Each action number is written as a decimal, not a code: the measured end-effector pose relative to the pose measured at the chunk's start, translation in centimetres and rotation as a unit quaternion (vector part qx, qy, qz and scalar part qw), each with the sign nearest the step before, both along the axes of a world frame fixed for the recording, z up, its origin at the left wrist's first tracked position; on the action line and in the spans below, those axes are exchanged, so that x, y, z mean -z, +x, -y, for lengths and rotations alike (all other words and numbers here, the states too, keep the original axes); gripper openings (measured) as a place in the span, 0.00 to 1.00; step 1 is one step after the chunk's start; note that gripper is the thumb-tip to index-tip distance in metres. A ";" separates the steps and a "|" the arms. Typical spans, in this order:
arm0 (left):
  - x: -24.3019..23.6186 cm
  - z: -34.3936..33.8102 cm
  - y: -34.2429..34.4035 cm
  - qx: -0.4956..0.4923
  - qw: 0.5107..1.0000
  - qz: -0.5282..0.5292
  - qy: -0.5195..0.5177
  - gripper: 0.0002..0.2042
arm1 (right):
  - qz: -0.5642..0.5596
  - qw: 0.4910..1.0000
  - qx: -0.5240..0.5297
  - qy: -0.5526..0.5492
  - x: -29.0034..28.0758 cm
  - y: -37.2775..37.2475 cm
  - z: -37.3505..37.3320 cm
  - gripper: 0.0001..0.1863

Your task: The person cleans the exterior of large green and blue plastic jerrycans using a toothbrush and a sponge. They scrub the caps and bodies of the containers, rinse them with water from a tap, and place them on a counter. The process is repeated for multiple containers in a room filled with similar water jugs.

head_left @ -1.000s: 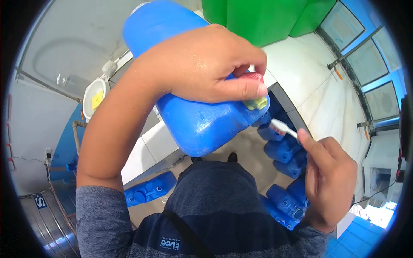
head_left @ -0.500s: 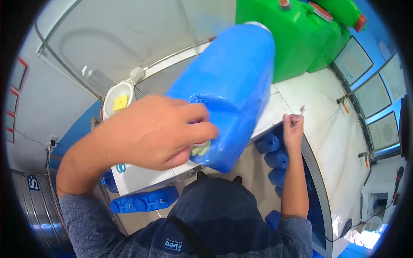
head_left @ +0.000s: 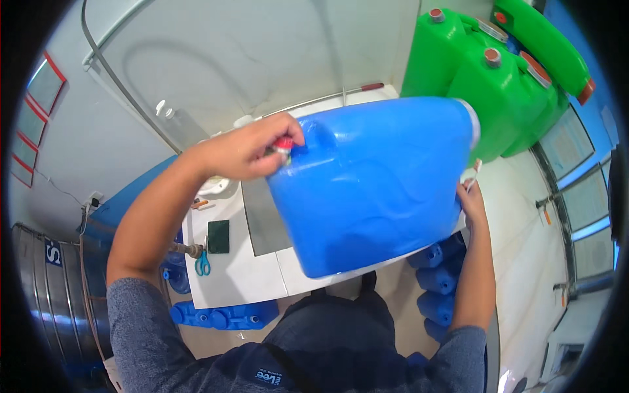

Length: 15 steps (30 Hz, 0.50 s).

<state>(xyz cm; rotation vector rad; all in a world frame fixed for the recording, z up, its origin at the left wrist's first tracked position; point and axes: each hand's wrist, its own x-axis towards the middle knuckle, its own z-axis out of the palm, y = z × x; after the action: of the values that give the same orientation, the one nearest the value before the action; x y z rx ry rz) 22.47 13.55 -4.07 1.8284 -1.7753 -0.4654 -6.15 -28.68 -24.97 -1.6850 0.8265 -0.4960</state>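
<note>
A large wet blue plastic jug (head_left: pixel 373 190) is tilted onto its side in front of me, above the white counter. Its pale rim points right. My left hand (head_left: pixel 252 147) is closed at the jug's upper left corner, around a small red-and-white capped spout (head_left: pixel 283 144). A bit of pale green shows under those fingers; what it is stays unclear. At the jug's right edge, my right hand (head_left: pixel 473 200) pinches a thin white tool (head_left: pixel 477 167) with a pinkish tip, perhaps a small brush. Whether those fingers also press on the jug is hard to see.
Several green jugs (head_left: pixel 485 92) stand at the back right. On the counter (head_left: pixel 262 278) lie teal-handled scissors (head_left: pixel 202 263) and a dark green scouring pad (head_left: pixel 219 236). A long rod with a red handle (head_left: pixel 372 86) lies along the wall. More blue jugs (head_left: pixel 226 316) sit below.
The jug has turned from steeply tilted to nearly level, its rim swinging right and down. My left hand has moved up to the spout. The right hand has come to the jug's edge.
</note>
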 end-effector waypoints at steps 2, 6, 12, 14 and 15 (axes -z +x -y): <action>-0.7 2.1 2.7 -0.025 0.999 0.039 0.020 0.17 | 0.102 0.992 -0.033 0.059 1.1 -0.7 -1.1 0.20; 0.6 9.7 7.1 -0.110 0.991 0.066 0.028 0.17 | 0.189 0.973 0.062 -0.116 4.3 -3.2 -4.2 0.24; 10.5 24.5 10.9 -0.358 0.909 -0.191 -0.098 0.15 | 0.145 0.969 0.069 -0.186 2.4 -5.9 -7.9 0.22; 15.1 25.3 14.6 -0.496 0.853 -0.154 -0.059 0.20 | 0.145 0.961 0.016 -0.235 0.1 -4.8 -8.7 0.18; 16.7 25.6 15.8 -0.554 0.820 -0.139 -0.035 0.23 | 0.143 0.958 -0.005 -0.250 -1.1 -4.1 -8.6 0.16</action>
<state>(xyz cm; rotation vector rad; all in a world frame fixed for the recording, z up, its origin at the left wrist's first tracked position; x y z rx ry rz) 38.29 -12.02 -20.81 2.2140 -0.3308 -0.1547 -10.22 -20.04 -23.91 -2.0080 0.5009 -0.9782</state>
